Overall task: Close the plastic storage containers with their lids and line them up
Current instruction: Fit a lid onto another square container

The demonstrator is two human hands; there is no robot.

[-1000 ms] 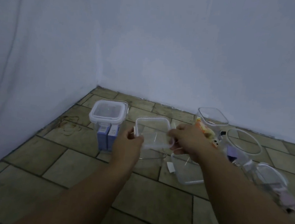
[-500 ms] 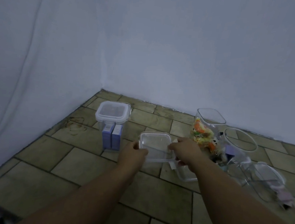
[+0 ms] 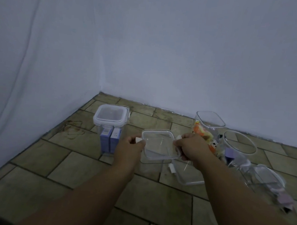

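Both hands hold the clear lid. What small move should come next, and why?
Probably press the clear lid down onto the clear container under it: the left hand and right hand hold its two sides, and its white clips look unlatched.

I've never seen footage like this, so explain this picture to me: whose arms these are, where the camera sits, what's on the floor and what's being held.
There is no machine here. These are a person's bare arms, filmed by a camera worn on the head that looks forward and down. The left hand and right hand pinch a clear square lid by its sides. On the tiled floor stand a closed container with purple boxes inside, an open square container and an open round container. A spare lid lies flat.
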